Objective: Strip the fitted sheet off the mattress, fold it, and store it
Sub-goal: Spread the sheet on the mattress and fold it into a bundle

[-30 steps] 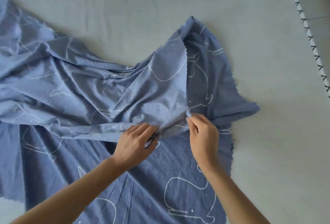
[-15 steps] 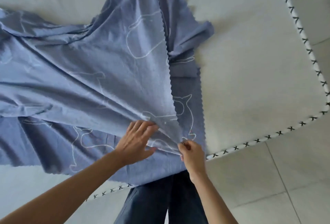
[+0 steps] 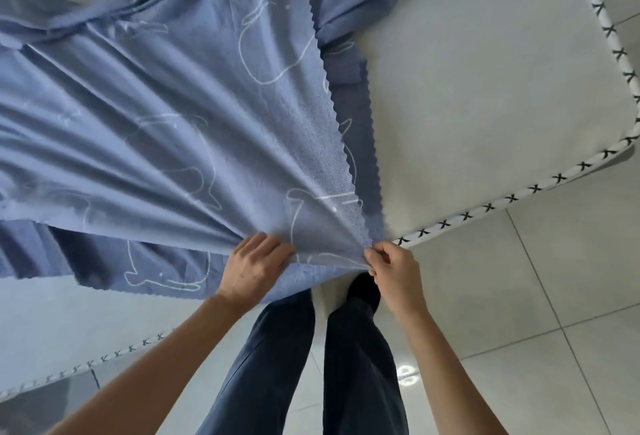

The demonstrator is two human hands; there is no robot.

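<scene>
My right hand (image 3: 391,268) pinches a corner of the blue fitted sheet (image 3: 173,123) just off the mattress (image 3: 485,105) edge. My left hand (image 3: 254,266) grips gathered cloth beside it, likely pulling it taut for folding. Thin soft fabric with white whale outlines and a zigzag hem fans across the mattress.
</scene>
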